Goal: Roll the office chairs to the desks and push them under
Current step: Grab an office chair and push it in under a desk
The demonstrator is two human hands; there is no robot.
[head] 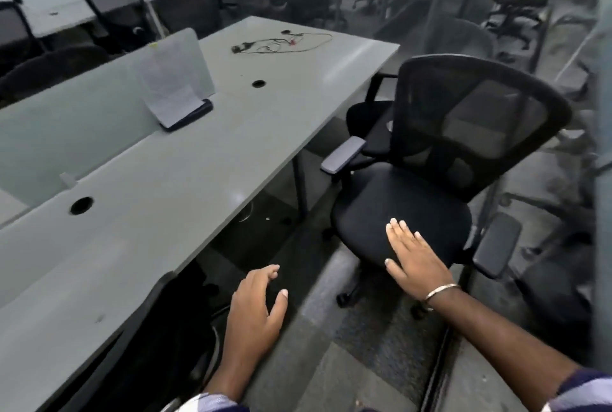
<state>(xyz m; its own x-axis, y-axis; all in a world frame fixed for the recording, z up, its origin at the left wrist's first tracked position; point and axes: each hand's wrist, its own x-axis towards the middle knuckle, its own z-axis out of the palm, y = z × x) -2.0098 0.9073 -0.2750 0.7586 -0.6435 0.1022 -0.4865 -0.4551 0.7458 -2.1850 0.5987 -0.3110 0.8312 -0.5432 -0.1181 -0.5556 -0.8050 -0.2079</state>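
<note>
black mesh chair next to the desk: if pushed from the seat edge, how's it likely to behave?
The chair should roll easily: a caster shows under the base, on flat floor. It will likely swivel rather than track straight, since the right hand lies flat on the seat's front edge, off the central column. Tipping seems unlikely with so low a push.

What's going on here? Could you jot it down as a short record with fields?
place: office with rows of grey desks
chair: black, mesh back, standing in the aisle beside the desk, not under it
right hand: fingers straight, over the seat's front edge
left hand: relaxed, holding nothing
on desk: tangled cables, papers
</note>
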